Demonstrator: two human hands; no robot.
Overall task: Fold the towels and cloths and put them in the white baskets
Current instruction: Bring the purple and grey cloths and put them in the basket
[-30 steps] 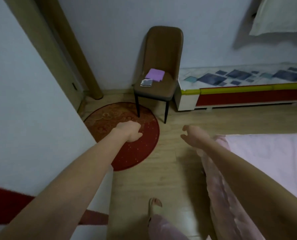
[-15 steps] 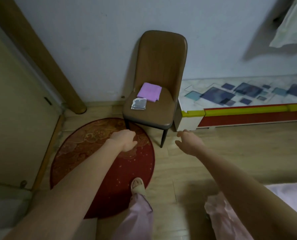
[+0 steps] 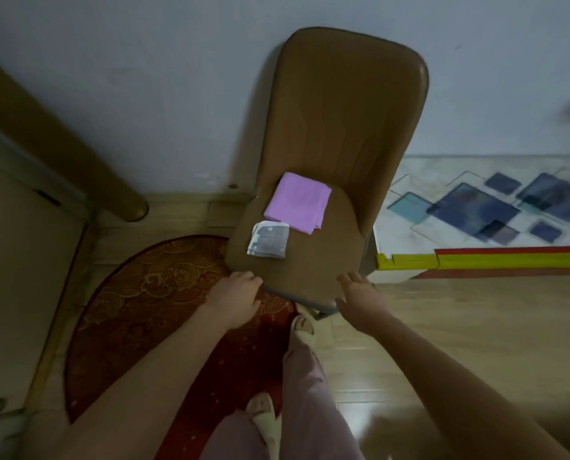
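A folded purple cloth (image 3: 296,202) lies on the seat of a brown chair (image 3: 340,127), towards the back of the seat. Just in front of it, overlapping its near left corner, lies a smaller folded grey and white cloth (image 3: 269,240). The chair stands against a pale wall. The person's left hand (image 3: 235,295) is at the front left edge of the seat, fingers curled under and holding nothing visible. The right hand (image 3: 356,298) is at the front right corner of the seat, fingers loosely spread and empty. A round red rug (image 3: 137,303) lies on the wooden floor left of the chair and partly under it. Right of the chair is a low platform (image 3: 476,207) with a blue diamond pattern and a yellow and red edge. The person's sandalled feet stand close before the chair.
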